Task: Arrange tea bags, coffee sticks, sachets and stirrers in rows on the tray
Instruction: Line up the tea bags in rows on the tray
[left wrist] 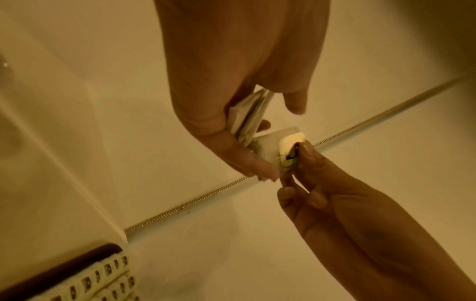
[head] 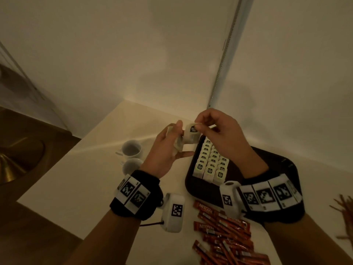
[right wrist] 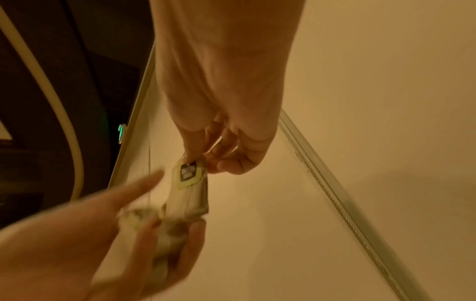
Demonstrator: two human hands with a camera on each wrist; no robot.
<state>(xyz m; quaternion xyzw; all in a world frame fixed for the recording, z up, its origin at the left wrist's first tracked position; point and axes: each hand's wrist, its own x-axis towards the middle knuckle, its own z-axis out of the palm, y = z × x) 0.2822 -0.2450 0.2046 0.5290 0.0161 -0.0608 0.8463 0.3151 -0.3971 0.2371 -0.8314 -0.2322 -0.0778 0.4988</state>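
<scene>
My left hand (head: pixel 170 144) (left wrist: pixel 247 130) (right wrist: pixel 144 222) holds a small stack of white tea bags (head: pixel 176 143) (left wrist: pixel 247 116) above the table, left of the tray. My right hand (head: pixel 202 124) (left wrist: pixel 293 163) (right wrist: pixel 203 163) pinches one tea bag (head: pixel 192 135) (left wrist: pixel 289 145) (right wrist: pixel 189 185) by its top edge, at the stack. A dark tray (head: pixel 275 159) (left wrist: pixel 64 268) holds three rows of tea bags (head: pixel 210 163) (left wrist: pixel 108 281) on its left side. Red coffee sticks (head: pixel 225 232) lie loose on the table in front of the tray. Brown stirrers (head: pixel 345 213) lie at the far right.
Two white cups (head: pixel 131 148) stand on the white table (head: pixel 76 178) left of my left hand. A wall corner with a metal strip (head: pixel 225 54) rises behind the tray. A sink basin (head: pixel 17 161) lies far left.
</scene>
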